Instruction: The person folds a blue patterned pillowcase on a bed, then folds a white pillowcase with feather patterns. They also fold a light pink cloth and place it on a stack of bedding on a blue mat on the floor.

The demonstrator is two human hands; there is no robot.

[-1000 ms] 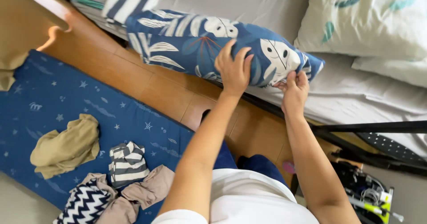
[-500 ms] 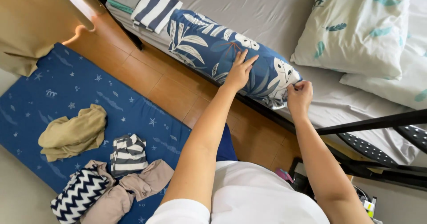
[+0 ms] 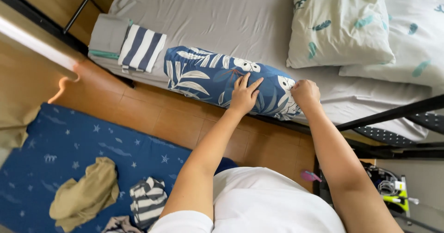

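A person seen from above, wearing a plain white short-sleeved shirt (image 3: 273, 200) with the sleeve ending high on the upper arm. Both forearms are bare. The left hand (image 3: 243, 95) and right hand (image 3: 305, 93) carry no rings, watch or gloves. Dark blue trousers (image 3: 225, 164) show below the shirt.

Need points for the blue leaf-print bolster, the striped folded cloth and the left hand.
blue leaf-print bolster (image 3: 203, 73), head view, on its leaf-patterned left half.
striped folded cloth (image 3: 141, 51), head view, middle of its top face.
left hand (image 3: 244, 93), head view, back of the hand.
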